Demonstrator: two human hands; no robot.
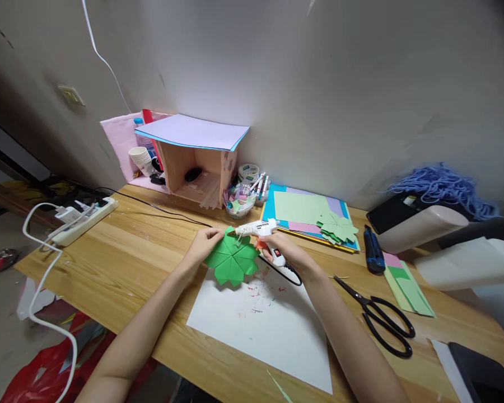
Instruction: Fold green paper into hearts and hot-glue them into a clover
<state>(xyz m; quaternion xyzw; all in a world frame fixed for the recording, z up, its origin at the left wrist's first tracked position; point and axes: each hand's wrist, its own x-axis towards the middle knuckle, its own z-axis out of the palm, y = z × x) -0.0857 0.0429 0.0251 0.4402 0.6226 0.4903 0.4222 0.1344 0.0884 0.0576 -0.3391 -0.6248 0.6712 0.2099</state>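
A green paper flower (232, 262) with creased, notched petals is pinched at its upper left edge by my left hand (205, 244). My right hand (286, 251) is closed round the handle of a white hot glue gun (257, 228) with an orange trigger. The gun's nozzle lies over the top part of the flower; whether it touches the paper I cannot tell. A white sheet of paper (260, 330) with coloured marks lies beneath both hands. The gun's black cord curves down beside my right wrist.
Black scissors (373, 313) and a blue utility knife (373, 250) lie to the right. Behind stand a cardboard box (195, 173), a bowl of scraps (239, 207) and stacked coloured paper (298, 208) with light green flowers (338, 228). A power strip (86, 221) sits on the left edge.
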